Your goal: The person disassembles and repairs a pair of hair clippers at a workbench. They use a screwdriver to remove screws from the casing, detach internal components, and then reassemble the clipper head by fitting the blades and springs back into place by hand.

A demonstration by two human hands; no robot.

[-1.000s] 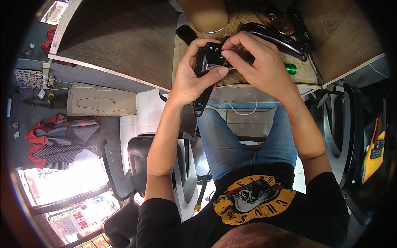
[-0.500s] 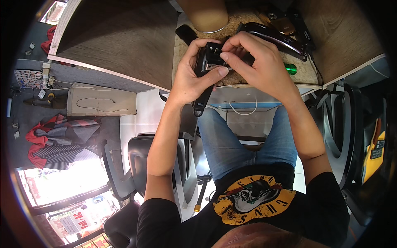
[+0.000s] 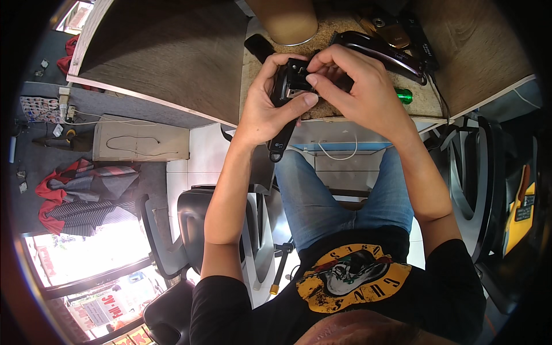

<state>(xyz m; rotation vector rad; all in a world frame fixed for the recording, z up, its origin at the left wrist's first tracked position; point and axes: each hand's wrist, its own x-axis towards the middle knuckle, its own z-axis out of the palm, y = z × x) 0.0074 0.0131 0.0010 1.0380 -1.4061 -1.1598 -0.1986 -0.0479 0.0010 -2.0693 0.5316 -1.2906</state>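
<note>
Two hands meet over the near edge of the desk (image 3: pixel 368 23), both on one small black device (image 3: pixel 290 83). The left hand (image 3: pixel 270 109) cradles it from the side, fingers curled round its far face and thumb pressed along the near edge — a firm grip. The right hand (image 3: pixel 362 92) comes in from the other side, its fingertips (image 3: pixel 313 79) pinched on the top of the device, closed on it. A black strap (image 3: pixel 283 138) hangs down from the device past the desk's edge. Just beyond the right hand lies a long black hair clipper (image 3: pixel 379 49), and close to the knuckles sits a green-capped tool (image 3: pixel 405 95). At the far side stands a tan cylinder (image 3: pixel 284 20) — upright, near the left fingers.
</note>
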